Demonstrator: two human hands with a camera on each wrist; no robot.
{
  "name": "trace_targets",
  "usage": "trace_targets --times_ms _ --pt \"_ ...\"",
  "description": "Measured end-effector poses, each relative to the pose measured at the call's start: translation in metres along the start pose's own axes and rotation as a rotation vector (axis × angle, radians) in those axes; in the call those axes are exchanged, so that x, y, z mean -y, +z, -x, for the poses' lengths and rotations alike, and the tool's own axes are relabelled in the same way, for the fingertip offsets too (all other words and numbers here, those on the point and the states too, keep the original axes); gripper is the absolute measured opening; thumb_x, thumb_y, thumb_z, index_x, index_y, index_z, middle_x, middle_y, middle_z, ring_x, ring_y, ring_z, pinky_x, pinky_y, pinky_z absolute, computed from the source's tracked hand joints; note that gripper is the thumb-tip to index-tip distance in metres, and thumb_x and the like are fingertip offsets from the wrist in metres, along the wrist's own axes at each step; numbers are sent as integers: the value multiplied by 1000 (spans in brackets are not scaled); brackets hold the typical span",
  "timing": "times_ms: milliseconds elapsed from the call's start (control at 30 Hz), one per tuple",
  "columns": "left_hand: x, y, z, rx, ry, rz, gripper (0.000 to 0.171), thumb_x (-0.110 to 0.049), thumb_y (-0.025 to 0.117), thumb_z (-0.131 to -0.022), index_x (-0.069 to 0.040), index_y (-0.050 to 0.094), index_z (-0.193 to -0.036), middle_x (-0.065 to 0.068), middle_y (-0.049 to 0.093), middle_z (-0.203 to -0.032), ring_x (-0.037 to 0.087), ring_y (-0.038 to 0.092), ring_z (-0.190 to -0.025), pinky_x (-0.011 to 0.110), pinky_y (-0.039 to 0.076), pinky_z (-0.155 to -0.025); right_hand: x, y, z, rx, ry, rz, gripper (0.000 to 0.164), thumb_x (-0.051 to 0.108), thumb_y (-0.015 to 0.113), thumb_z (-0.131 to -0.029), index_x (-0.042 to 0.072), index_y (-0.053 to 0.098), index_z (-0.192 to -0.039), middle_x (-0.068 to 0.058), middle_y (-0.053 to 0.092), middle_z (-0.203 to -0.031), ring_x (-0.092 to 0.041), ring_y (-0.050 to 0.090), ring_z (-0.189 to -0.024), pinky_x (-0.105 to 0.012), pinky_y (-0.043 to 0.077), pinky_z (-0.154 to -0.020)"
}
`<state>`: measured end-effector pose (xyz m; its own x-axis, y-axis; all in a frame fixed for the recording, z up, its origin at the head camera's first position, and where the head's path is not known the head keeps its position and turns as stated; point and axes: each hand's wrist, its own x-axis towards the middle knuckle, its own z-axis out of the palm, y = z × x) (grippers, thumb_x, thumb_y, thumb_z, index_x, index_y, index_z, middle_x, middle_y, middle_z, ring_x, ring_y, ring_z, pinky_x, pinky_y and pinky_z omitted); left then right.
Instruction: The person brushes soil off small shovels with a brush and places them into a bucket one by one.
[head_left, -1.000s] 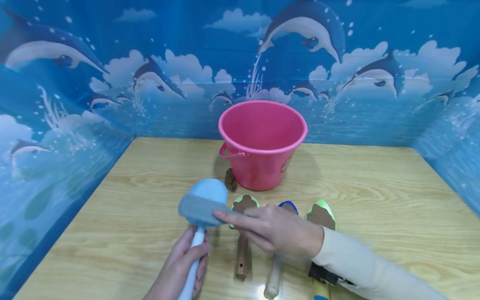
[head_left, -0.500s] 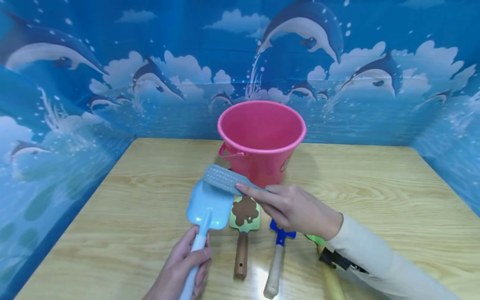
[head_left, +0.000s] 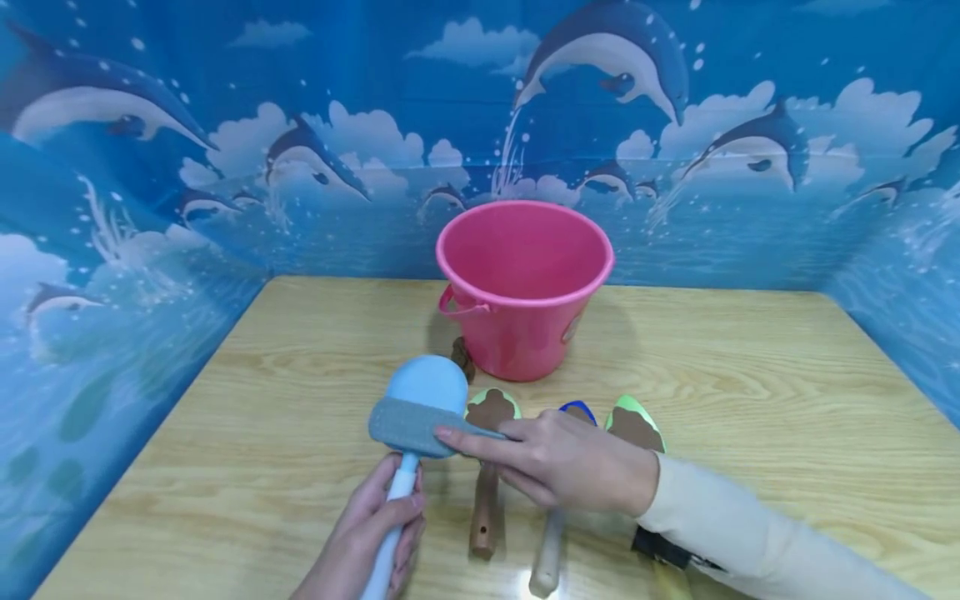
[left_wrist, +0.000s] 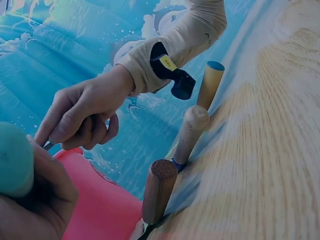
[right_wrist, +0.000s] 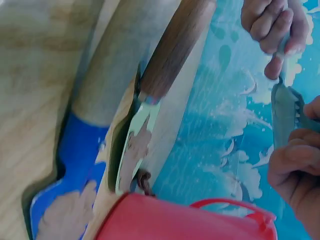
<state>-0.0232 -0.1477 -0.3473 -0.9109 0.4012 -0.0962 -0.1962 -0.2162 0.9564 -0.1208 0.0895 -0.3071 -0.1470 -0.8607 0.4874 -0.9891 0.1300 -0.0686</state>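
Observation:
My left hand grips the handle of a light blue shovel, its blade raised above the table. Across the lower blade lies a blue-grey brush. My right hand holds this brush, index finger stretched along its back. Seen from the right wrist, short bristles line the edge of the brush near the fingers of my right hand. The left wrist view shows the rounded end of the shovel handle in my left hand. The blade's lower part is hidden under the brush.
Behind stands a pink bucket with a brown clump beside its base. Brown-smeared tools lie in front: a green spade, a blue one and a green trowel. Dolphin-printed cloth encloses the wooden table.
The brush went up to the blade's far end with its bristles showing, then came back down across the lower blade. My left hand keeps its grip; the blade tilted and shifted slightly right.

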Motion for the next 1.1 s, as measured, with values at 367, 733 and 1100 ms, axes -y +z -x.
trace_targets --times_ms 367,733,1100 --pt "4 -1 0 71 49 30 10 -8 41 -100 -4 37 -107 -5 44 -65 6 43 -49 20 36 -37 -28 -7 6 -89 127 94 47 20 37 -105 15 33 -151 4 47 -70 -4 39 -54 -9 36 -50" --pt "0 -7 -7 -114 -76 -56 28 -26 45 -103 -1 37 -111 -1 44 -69 5 39 -46 18 34 -38 -33 -17 22 -88 353 -80 57 2 53 -97 12 35 -150 -6 68 -102 -2 55 -66 -15 49 -60" --pt "-5 -15 -9 -180 -97 138 25 -34 43 -103 -11 51 -107 -4 54 -75 6 47 -58 18 40 -50 -38 -18 21 -87 344 -159 49 2 51 -97 10 42 -145 -2 68 -99 1 46 -57 -15 44 -53"
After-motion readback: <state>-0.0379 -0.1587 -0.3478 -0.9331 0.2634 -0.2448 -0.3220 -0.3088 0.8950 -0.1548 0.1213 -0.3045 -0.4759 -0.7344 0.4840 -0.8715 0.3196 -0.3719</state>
